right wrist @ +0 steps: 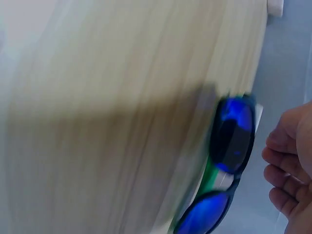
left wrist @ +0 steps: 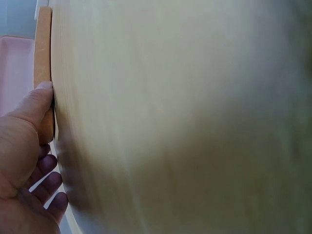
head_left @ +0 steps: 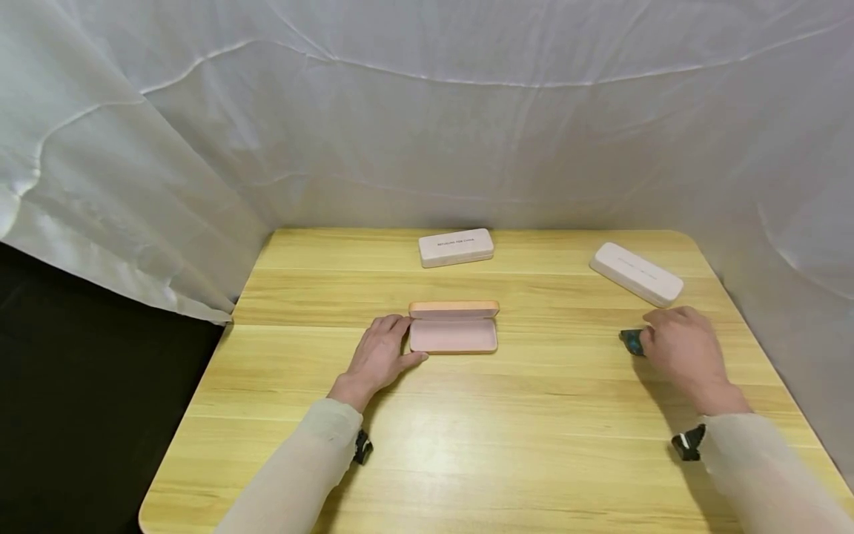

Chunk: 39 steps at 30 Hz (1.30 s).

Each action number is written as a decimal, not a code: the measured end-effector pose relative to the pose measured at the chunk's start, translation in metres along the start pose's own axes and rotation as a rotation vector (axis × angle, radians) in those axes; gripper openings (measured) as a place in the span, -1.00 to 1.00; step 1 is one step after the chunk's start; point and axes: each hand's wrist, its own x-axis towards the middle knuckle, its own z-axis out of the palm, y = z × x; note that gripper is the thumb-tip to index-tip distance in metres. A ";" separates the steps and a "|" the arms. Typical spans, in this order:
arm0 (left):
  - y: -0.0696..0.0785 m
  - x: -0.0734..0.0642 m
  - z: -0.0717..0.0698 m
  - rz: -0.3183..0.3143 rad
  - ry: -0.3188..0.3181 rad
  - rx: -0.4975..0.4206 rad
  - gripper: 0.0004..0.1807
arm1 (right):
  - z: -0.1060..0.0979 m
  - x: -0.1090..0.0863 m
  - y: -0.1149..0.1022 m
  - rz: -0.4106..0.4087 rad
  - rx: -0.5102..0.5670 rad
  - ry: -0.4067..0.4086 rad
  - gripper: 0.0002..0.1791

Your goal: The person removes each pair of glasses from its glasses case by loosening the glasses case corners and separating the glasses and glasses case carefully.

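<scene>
An orange glasses case (head_left: 454,337) with a pink lining lies with its lid raised at the table's middle. My left hand (head_left: 380,352) holds its left end, the thumb (left wrist: 36,105) against the front wall and the other fingers around the side. Dark sunglasses (right wrist: 231,136) with blue mirrored lenses lie on the right of the table. Over them is my right hand (head_left: 687,356), hiding part of them in the head view. Its loosely curled fingers (right wrist: 282,168) show apart from the frame in the right wrist view, holding nothing visible.
A closed pale case (head_left: 456,248) with dark lettering lies near the table's back edge. Another closed pale case (head_left: 637,273) lies slanted behind the right hand. White cloth (head_left: 467,148) hangs behind and beside the wooden table (head_left: 534,445).
</scene>
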 end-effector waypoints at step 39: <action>0.020 -0.001 -0.018 -0.188 -0.075 -0.237 -0.23 | 0.042 0.067 -0.166 0.450 0.690 -0.410 -0.36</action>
